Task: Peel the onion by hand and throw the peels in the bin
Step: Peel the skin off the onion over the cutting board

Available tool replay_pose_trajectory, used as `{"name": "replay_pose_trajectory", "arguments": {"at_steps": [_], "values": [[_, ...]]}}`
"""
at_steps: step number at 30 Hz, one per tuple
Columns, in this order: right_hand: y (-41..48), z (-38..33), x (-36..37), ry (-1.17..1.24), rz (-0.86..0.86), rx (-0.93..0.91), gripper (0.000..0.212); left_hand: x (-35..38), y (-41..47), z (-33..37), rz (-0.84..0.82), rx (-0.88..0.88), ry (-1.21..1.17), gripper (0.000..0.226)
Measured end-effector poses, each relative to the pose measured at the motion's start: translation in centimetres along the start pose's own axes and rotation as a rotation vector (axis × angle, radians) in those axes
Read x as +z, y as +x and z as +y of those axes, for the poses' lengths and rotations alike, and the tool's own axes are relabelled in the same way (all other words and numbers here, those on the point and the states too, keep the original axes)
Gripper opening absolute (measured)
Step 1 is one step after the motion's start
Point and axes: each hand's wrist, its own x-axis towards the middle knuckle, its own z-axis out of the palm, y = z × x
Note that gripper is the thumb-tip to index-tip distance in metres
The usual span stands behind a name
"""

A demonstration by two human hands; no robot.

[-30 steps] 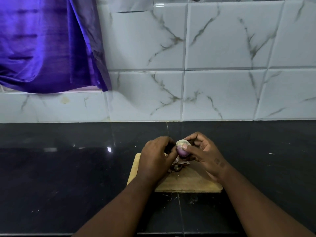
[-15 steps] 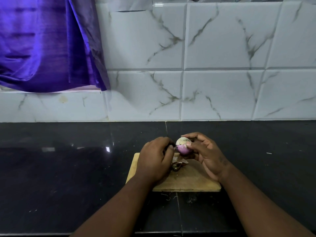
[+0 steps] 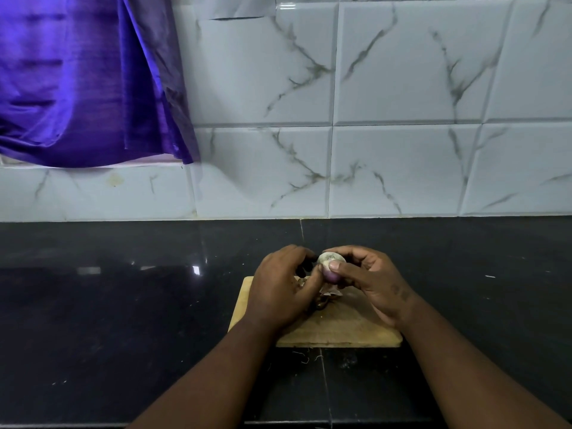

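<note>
A small purple onion [image 3: 330, 265] with a pale cut end is held above a wooden cutting board [image 3: 346, 329]. My right hand [image 3: 371, 280] grips the onion, thumb lying across its front. My left hand [image 3: 283, 286] has curled fingers against the onion's left side, its thumb touching the onion. Loose dry peels [image 3: 325, 297] lie on the board under the onion, partly hidden by my left hand. No bin is in view.
The board sits on a glossy black countertop [image 3: 123, 305] that runs to a white marble-patterned tile wall [image 3: 402, 119]. A purple cloth [image 3: 80, 78] hangs at the upper left. Small scraps [image 3: 305, 359] lie on the counter in front of the board.
My left hand drew slightly away from the onion half a second ago and has closed in on it again. The right hand keeps its hold, thumb shifted across the onion.
</note>
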Motion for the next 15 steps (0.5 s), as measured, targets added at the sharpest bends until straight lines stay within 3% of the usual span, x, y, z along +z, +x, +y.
{"name": "replay_pose_trajectory", "arguments": {"at_steps": [5, 10, 15], "values": [[-0.03, -0.01, 0.11, 0.031, 0.018, -0.002, 0.02, 0.25, 0.09, -0.32, 0.041, -0.003, -0.014, 0.009], [-0.17, -0.3, 0.03, -0.019, 0.017, -0.013, 0.019, -0.02, -0.02, 0.12, 0.025, 0.002, -0.032, 0.025], [-0.18, -0.36, 0.11, -0.033, 0.014, -0.016, 0.023, -0.04, 0.07, 0.28, 0.047, 0.013, 0.007, 0.022]]}}
